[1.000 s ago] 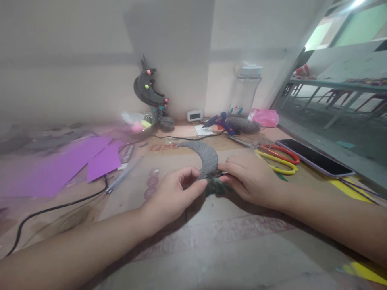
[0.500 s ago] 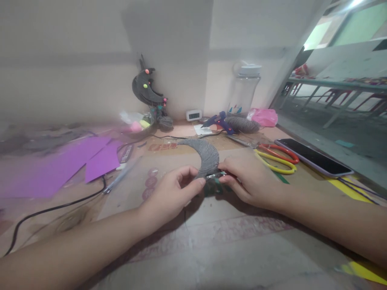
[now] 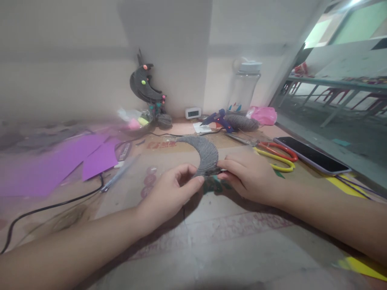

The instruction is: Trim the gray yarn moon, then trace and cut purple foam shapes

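A crescent moon wrapped in grey yarn [image 3: 207,153] is held low over the cardboard-covered table, its upper tip pointing left. My left hand [image 3: 173,187] pinches the crescent's lower left edge between thumb and fingers. On the other side, the fingertips of my right hand [image 3: 246,175] grip its lower right edge. Under the lower end, a dark green patch [image 3: 215,184] shows between the hands; I cannot tell what it is. The crescent's bottom tip is partly hidden by the fingers.
Scissors [image 3: 276,155] and a phone [image 3: 311,155] lie at the right. Behind are a blue glue gun [image 3: 220,119], grey yarn [image 3: 242,123], a clear bottle [image 3: 244,86], a small digital clock [image 3: 193,113] and a decorated dark moon [image 3: 145,84]. Purple sheets [image 3: 99,159] and a black cable [image 3: 54,205] lie left.
The crescent's lower end has tilted slightly, and the shiny edge seen there earlier is now mostly covered. Both hands keep their hold; the whole view has shifted a little.
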{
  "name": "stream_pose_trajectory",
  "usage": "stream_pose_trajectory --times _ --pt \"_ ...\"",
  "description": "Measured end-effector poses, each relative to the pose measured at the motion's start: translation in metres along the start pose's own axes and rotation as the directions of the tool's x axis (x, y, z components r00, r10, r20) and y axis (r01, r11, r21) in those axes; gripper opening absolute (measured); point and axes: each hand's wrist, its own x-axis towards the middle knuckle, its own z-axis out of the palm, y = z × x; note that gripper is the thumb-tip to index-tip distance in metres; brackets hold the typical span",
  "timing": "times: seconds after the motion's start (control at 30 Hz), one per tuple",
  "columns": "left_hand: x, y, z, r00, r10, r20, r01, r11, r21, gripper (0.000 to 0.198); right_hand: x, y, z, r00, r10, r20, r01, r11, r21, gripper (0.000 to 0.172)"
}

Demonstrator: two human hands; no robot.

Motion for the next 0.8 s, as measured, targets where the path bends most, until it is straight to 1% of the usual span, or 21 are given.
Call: stream_pose_trajectory --times 0.17,0.3,0.4,0.6,0.8 --pt "-0.0024 -0.0031 0.0003 0.999 0.031 -0.009 -0.031 0.997 0.067 0.019 -0.0009 -0.0007 0.0005 0.999 -0.004 0.037 0.004 1.000 0.013 0.038" --pt "-0.0038 -0.0038 0.0003 0.999 0.036 0.002 -0.036 0.995 0.089 0.017 -0.0010 -0.0005 0.0003 0.999 -0.026 0.035 0.025 0.999 0.024 0.037" --pt "-0.0035 -0.0026 0.0003 0.999 0.033 0.011 -0.034 0.996 0.078 0.016 -0.0008 -0.0004 0.0002 0.999 -0.034 0.008 0.034 0.999 0.028 0.038" --pt "-0.0033 0.0027 0.0005 1.000 0.007 0.003 -0.007 0.999 0.038 0.018 -0.0009 -0.0021 -0.0006 1.000 0.022 0.003 -0.022 0.998 0.065 0.044" --pt "-0.0042 0.0024 0.0010 1.000 0.011 -0.002 -0.010 0.999 0.043 0.018 -0.0006 -0.0010 -0.0006 1.000 -0.020 -0.015 0.021 1.000 0.016 0.039"
